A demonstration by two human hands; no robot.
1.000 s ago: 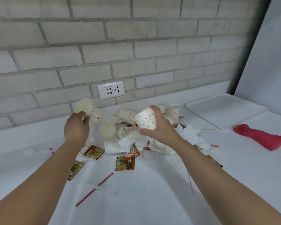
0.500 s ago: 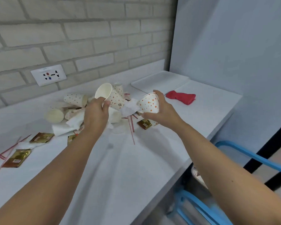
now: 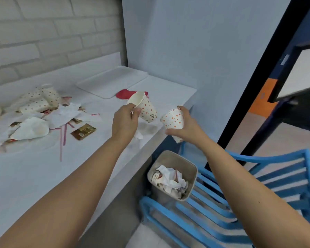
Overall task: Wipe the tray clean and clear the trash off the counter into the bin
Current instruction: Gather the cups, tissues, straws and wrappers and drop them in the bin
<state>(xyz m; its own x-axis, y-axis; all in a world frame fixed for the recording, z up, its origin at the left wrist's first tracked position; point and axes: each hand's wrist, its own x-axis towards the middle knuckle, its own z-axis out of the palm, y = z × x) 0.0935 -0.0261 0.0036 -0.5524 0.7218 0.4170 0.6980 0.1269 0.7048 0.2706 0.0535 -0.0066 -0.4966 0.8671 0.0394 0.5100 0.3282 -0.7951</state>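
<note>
My left hand (image 3: pixel 124 120) grips a dotted paper cup (image 3: pixel 145 108) by its rim, tilted, above the counter's right edge. My right hand (image 3: pixel 185 125) holds a second dotted paper cup (image 3: pixel 173 119) just past that edge, above and behind the bin. The grey bin (image 3: pixel 190 173) stands on the floor below, with crumpled napkins inside. A white tray (image 3: pixel 111 81) lies at the counter's far end by the wall. A red cloth (image 3: pixel 124 93) sits beside it, partly hidden by the left cup. More dotted cups (image 3: pixel 43 99), napkins (image 3: pixel 30 128), sachets (image 3: pixel 83 131) and red straws (image 3: pixel 62 138) litter the counter's left side.
The white counter (image 3: pixel 43 176) runs along a brick wall and ends at a pale side wall. A blue slatted chair (image 3: pixel 258 190) stands on the floor right beside the bin. A dark door frame (image 3: pixel 261 77) rises at the right.
Both hands have carried their cups rightward from the trash pile to the counter's right edge. My view has swung right and down, so the bin and the blue chair have come into sight.
</note>
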